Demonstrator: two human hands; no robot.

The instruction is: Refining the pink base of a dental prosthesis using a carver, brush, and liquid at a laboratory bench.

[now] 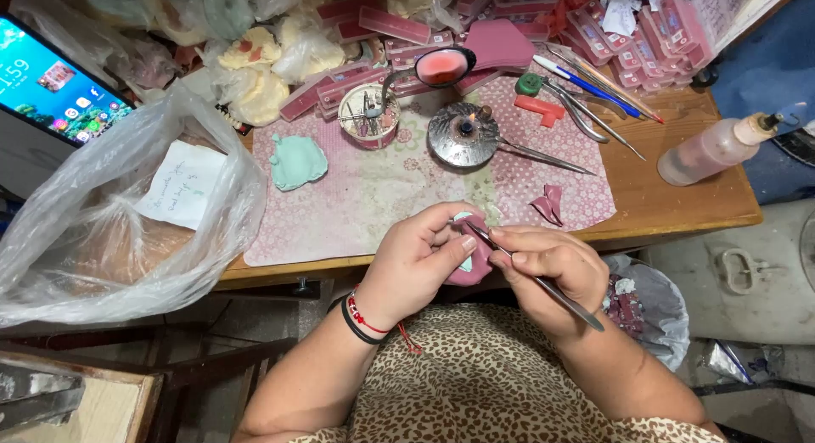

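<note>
My left fingers (447, 239) are curled round a pink wax piece (472, 258), thumb pressed on its near face, a bit of pale green showing at its top edge. My right fingers (519, 255) are pinched shut on a slim metal tool (543, 283), its tip lying across the wax, its long handle running back over my right hand (552, 277) toward my lap. My left hand (416, 265) and right one meet just in front of the worktop (671, 201) edge, above my spotted dress (484, 384). On the left wrist, black and red bands (361, 316).

Out past the wax, a pink patterned mat (382, 197) covers the worktop. On it, straight ahead, a round metal burner (464, 135) with a small flame lit, a thin probe (543, 157) poking out to its right. Left of that, a little tin (369, 114) full of bits, and further left a green cast (297, 161). A spoon (441, 67) of pink wax hangs above the tin. Scraps of pink wax (549, 203) lie on the right of the mat. Far right, a squeeze bottle (713, 150) on its side. Along the back, stacked pink trays (645, 31) and bagged casts (255, 70). Far left, a big clear bag (110, 222) with a paper note inside, and a lit screen (51, 86) behind it.
</note>
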